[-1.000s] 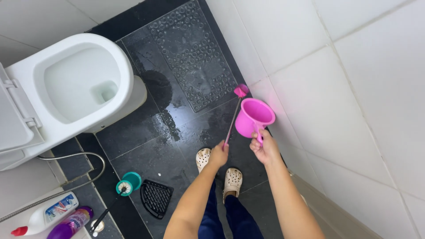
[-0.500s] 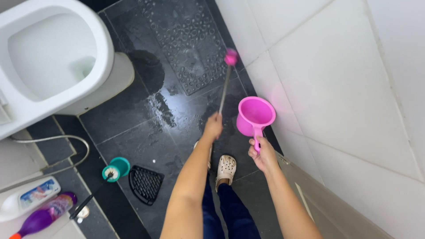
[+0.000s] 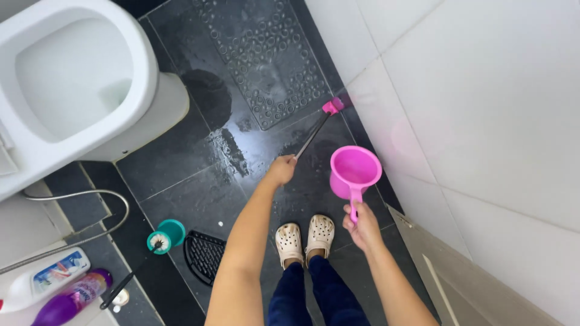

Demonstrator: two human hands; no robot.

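Left hand [image 3: 281, 170], fingers closed on a thin brush handle [image 3: 313, 135], has pushed its pink head [image 3: 331, 106] to the wall base, upper centre. Right hand [image 3: 361, 222] still grips a pink scoop [image 3: 354, 172] by its handle, centre-right, raised over wet dark floor [image 3: 181, 151]; toilet [image 3: 78, 84] upper left.

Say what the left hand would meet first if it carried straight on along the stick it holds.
Probably the white tiled wall: the left hand aims the brush at its base by the studded mat. Depth unclear.

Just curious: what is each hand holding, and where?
Left hand: brush, by the handle's near end. Right hand: pink scoop, by its handle.
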